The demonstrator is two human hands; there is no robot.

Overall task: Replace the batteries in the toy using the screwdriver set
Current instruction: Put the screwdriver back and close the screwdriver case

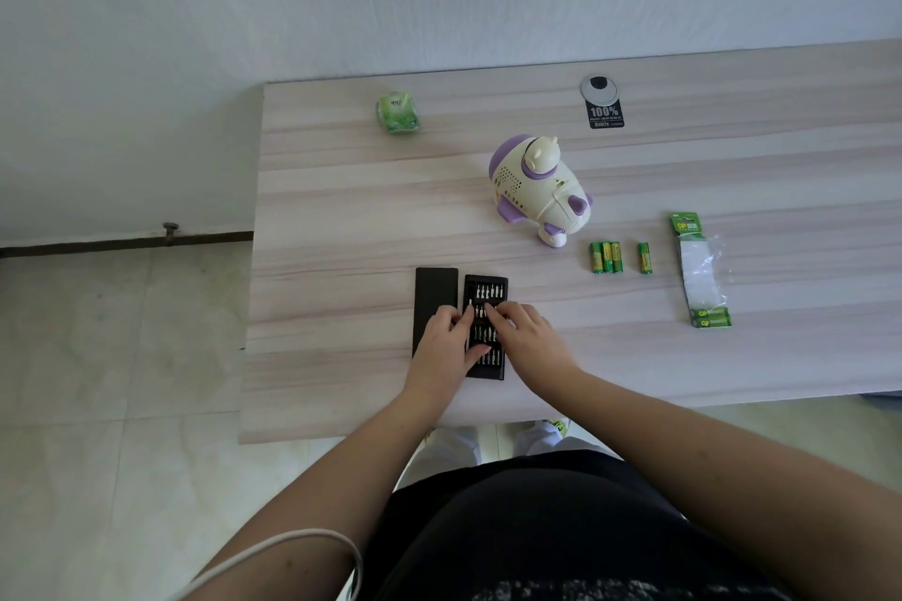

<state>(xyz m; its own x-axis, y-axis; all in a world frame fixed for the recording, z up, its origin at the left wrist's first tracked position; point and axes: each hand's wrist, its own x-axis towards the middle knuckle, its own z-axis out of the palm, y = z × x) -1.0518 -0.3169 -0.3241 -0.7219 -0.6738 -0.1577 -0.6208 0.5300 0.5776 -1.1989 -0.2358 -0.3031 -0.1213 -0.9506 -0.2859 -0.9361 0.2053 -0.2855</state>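
- Left hand (446, 342) is lying over the black plastic screwdriver-bit tray (485, 290) beside its lid (434, 293), fingers loosely spread, steadying it.
- Right hand (524, 329) is reaching fingertips into the bits (whether pinching, I cannot tell).
- Cream-and-purple plastic toy (537, 188) is standing farther back; probably light, hard, slippery; best gripped round the body.
- Four loose green batteries (606, 257) are waiting nearby.

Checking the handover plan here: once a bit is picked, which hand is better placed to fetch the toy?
Probably the right hand: the toy lies on that side, beyond the bit tray, while the left hand rests on the tray's left.
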